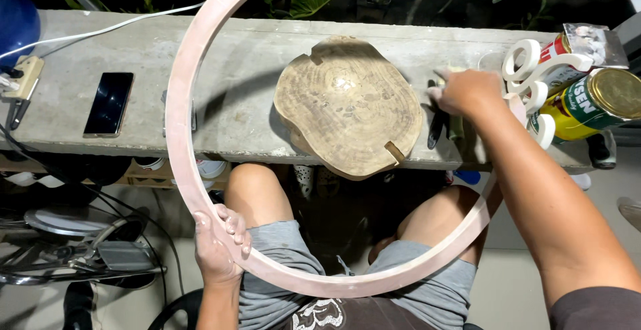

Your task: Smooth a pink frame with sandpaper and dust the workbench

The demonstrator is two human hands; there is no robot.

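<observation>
My left hand (219,244) is gripping the big pale hoop (175,123) at its near-left rim, hoop arcing over the lap. It's looking light, stiff and unwieldy. My right hand (467,91) is closing around dark tools (437,126) beside the wood slab (347,106).

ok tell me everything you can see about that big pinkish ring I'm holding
The ring is a large, thin, flat hoop, pale pink, looking like wood or board with a smooth matte face. It is not closed: a cut end shows at the top right. It is held up, framing the wooden slab on the concrete bench. The left hand grips its lower left edge, and the right arm crosses over its right side.
</observation>
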